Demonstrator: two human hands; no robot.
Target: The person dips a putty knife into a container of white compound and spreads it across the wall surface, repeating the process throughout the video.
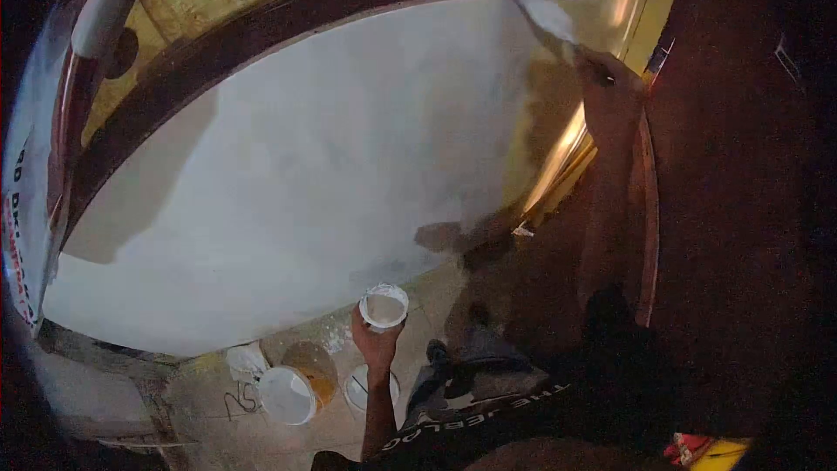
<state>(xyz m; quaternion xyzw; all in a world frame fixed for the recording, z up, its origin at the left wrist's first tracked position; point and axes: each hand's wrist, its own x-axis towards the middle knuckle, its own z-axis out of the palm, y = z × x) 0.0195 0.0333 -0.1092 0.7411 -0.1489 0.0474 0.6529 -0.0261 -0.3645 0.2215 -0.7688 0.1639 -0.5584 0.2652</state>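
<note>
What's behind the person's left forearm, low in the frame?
The left forearm crosses in front of a round white-rimmed object on the floor, visible on both sides; its middle is covered and cannot be seen.

The right grip [614, 83] stretches high, clenched; the left grip [378, 342] curls low.

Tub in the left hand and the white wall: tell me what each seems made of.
The tub, held in the left hand, looks like plastic, judging by its thin wall and round pale rim; white smears partly hide its finish. The wall looks like plaster or painted board: smooth, matt, faintly patchy, without glare. What lies beneath cannot be told.
</note>
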